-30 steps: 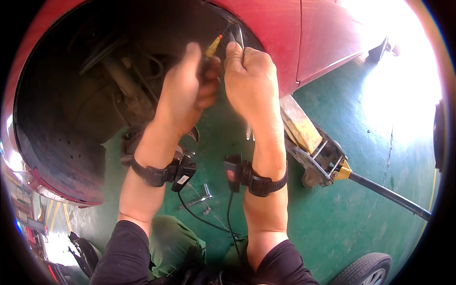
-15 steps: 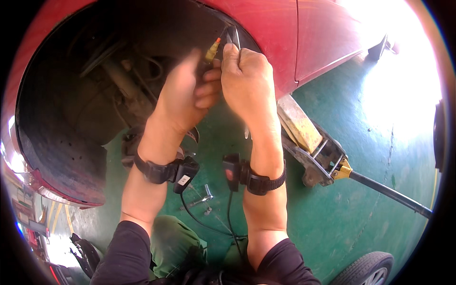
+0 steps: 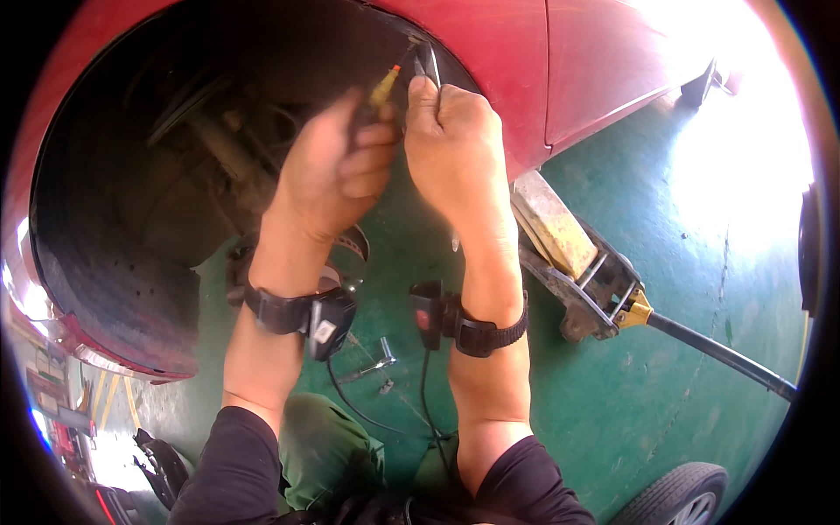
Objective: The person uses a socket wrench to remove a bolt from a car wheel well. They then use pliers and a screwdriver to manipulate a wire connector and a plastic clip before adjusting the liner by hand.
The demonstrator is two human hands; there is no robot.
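The yellow-handled tool (image 3: pixel 383 87) is held up at the rear edge of the wheel arch (image 3: pixel 262 52), its orange tip aimed up and to the right at the point where the black arch lining meets the red car body (image 3: pixel 525 70). Its long axis is tilted, running from the fist below left to the tip above right. It is gripped in the left hand (image 3: pixel 337 171), whose fingers are curled tightly round the handle so that only the top part is seen. A thin metal piece (image 3: pixel 430 66) is pinched in the right hand (image 3: pixel 455 149), just beside the tool's tip and slightly to its right; the two hands are touching or nearly so. The right hand is the nearer of the two to the arch edge. Both forearms are raised steeply from the lower edge, each with a black wrist strap (image 3: pixel 293 311) carrying a small device and a cable. A floor jack (image 3: pixel 569 262) is set under the sill to the right, its long handle stretched over the green floor (image 3: pixel 630 402). A small metal tool (image 3: pixel 372 367) is lying on the floor between the forearms, and part of a tyre (image 3: pixel 682 499) is seen at lower right.
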